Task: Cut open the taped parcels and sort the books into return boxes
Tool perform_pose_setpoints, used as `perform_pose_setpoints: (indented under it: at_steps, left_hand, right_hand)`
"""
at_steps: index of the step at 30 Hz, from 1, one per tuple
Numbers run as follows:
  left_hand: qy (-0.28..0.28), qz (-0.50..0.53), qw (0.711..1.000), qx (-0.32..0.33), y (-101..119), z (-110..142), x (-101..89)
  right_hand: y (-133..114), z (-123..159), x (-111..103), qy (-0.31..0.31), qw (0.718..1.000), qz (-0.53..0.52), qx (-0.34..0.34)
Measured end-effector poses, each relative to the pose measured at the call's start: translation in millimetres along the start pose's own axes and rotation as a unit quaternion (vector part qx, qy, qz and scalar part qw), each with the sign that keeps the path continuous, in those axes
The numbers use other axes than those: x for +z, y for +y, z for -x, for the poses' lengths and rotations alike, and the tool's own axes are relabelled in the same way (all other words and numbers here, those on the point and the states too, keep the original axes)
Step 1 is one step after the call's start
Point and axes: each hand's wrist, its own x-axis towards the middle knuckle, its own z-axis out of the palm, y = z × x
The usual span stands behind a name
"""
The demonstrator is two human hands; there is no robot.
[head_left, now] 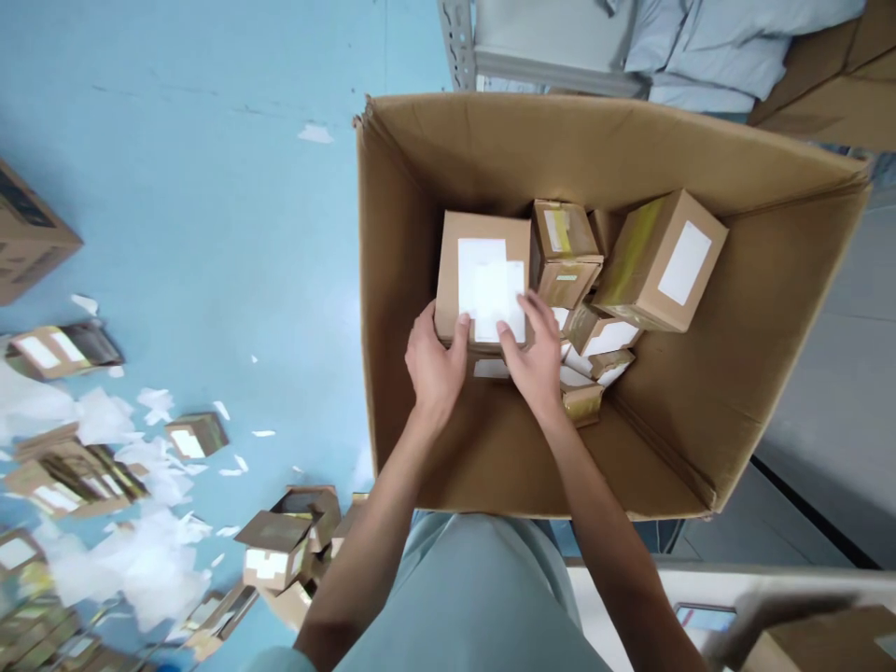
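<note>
A small cardboard box (448,252) with white labels (483,257) on its top sits at the left inside a large open carton (616,140). My left hand (435,364) is closed round the box's near left corner, its thumb on the top. At the near right corner, my right hand (536,359) grips the same box, thumb and a fingertip on the label and the other fingers at the side. Close to my right hand lie a taped box (568,247), a larger tilted box (662,261) and several smaller labelled boxes (606,336).
Torn paper (150,551) and opened boxes (284,551) litter the blue floor (231,233) at left. Beyond the carton stands a metal shelf (560,70) with grey bags (714,47). A phone (706,618) and another box (826,644) lie at lower right.
</note>
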Motion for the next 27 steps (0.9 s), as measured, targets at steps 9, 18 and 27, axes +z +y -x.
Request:
perform_pose_setpoints:
  at_steps: [9,18,27]
  left_hand:
    - [-0.131,0.23,0.957,0.12,98.6,37.9,71.9]
    - [-0.235,0.077,0.969,0.01,-6.1,25.3,117.6]
    - [-0.19,0.024,0.97,-0.15,-105.8,23.4,109.6]
  right_hand:
    - [14.7,-32.8,-143.1,0.157,0.966,0.187,-0.081]
    - [82.0,-23.0,-158.2,0.114,0.965,0.236,0.005]
    - [78.7,45.4,-70.8,-0.003,0.992,0.123,-0.021]
